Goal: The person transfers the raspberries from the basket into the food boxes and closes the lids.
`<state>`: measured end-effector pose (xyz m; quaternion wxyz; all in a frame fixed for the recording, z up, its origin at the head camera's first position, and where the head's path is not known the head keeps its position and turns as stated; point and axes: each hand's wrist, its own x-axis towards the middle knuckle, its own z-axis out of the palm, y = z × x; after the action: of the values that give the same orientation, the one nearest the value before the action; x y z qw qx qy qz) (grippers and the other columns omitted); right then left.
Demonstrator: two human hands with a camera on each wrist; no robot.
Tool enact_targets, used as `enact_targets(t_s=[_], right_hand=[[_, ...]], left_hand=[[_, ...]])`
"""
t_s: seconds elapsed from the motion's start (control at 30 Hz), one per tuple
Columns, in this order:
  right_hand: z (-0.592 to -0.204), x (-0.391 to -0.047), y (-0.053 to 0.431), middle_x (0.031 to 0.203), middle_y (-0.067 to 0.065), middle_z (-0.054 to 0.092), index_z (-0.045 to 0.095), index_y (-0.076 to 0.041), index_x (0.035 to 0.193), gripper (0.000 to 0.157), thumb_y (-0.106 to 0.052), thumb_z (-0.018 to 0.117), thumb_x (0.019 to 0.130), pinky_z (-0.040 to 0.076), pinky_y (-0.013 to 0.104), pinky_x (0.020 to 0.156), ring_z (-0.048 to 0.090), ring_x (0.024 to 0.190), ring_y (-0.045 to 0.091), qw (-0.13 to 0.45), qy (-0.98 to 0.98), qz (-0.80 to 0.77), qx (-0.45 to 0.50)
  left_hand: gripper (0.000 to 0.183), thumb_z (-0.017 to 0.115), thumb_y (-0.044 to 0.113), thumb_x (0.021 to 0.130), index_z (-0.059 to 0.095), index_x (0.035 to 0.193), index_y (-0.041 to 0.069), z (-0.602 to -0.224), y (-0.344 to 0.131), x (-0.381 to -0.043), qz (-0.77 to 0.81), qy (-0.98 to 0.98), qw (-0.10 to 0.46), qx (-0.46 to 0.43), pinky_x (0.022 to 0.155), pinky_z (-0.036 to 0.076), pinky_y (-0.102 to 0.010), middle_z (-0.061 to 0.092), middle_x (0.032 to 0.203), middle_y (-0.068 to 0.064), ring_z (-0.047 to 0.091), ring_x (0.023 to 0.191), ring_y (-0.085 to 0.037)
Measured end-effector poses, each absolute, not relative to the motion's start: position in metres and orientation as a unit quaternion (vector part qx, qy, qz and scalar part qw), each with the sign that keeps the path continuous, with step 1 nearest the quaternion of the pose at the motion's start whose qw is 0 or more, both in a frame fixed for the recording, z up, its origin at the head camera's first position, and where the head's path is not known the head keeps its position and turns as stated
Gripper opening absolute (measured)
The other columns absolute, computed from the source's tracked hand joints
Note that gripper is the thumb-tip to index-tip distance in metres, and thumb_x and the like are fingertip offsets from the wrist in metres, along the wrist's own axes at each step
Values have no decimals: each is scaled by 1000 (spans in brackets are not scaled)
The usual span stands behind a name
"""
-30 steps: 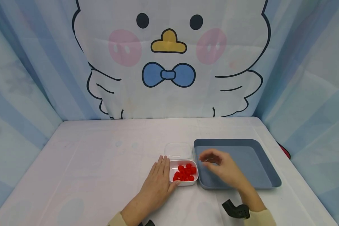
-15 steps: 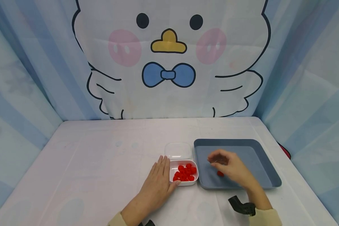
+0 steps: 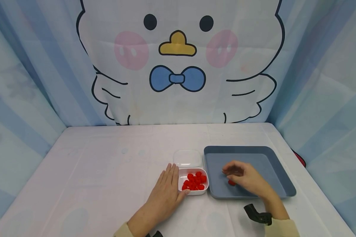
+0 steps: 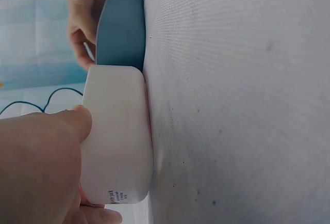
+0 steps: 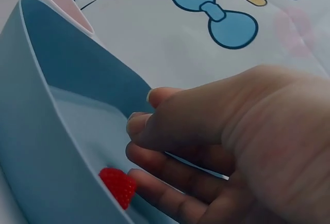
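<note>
A single red raspberry (image 5: 118, 187) lies in the blue-grey tray (image 3: 273, 171). My right hand (image 3: 245, 176) is above it with loosely curved fingers. In the right wrist view no berry sits between thumb and index finger; a lower fingertip is at the berry's edge, and I cannot tell whether it touches. More raspberries (image 3: 194, 179) lie together in a small white box (image 3: 206, 191) left of the tray. My left hand (image 3: 163, 194) lies straight-fingered along the box's left side. Its thumb (image 4: 77, 121) rests at the near rim.
Behind the box is its clear lid (image 3: 187, 158), laid back on the white-covered table (image 3: 106, 164). The tray's raised wall stands beside the box's right side. A curtain with a cartoon bird (image 3: 178, 98) closes off the back, and blue curtains hang at both sides.
My right hand has moved rightward over the tray and then a little nearer to its floor. The single raspberry came into sight beneath it. My left hand and the box stay put.
</note>
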<state>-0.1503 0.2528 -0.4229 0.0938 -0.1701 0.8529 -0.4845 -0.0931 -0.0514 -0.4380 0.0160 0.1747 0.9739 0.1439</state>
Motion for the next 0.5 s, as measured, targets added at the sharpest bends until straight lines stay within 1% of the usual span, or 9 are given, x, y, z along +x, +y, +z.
enact_targets(t_s=[0.1, 0.17, 0.33, 0.5], right_hand=[[-422, -150, 256, 110, 16, 70, 65, 0, 112, 25, 1, 67, 87, 57, 23, 79, 68, 97, 25, 93, 860, -474, -166], [-422, -150, 258, 109, 15, 70, 65, 0, 112, 25, 1, 67, 87, 57, 22, 79, 67, 96, 24, 96, 864, -466, -162], [-424, -150, 260, 108, 15, 68, 65, 0, 112, 25, 2, 65, 87, 57, 25, 73, 65, 92, 19, 122, 867, -457, -155], [-426, -151, 261, 107, 14, 67, 65, -2, 110, 24, 2, 65, 87, 57, 24, 71, 64, 90, 15, 133, 868, -449, -164]], left_hand=[[83, 50, 54, 97, 27, 153, -2, -438, -51, -93, 143, 974, 17, 174, 122, 26, -49, 32, 160, -18, 23, 152, -34], [83, 50, 54, 97, 27, 153, -2, -438, -51, -93, 144, 974, 18, 174, 122, 26, -49, 32, 160, -18, 23, 152, -35], [82, 50, 53, 98, 27, 153, -3, -438, -52, -93, 142, 974, 18, 175, 122, 26, -49, 32, 159, -19, 23, 151, -35], [82, 50, 53, 98, 27, 153, -3, -438, -52, -93, 144, 974, 18, 176, 122, 27, -50, 32, 160, -19, 23, 151, -35]])
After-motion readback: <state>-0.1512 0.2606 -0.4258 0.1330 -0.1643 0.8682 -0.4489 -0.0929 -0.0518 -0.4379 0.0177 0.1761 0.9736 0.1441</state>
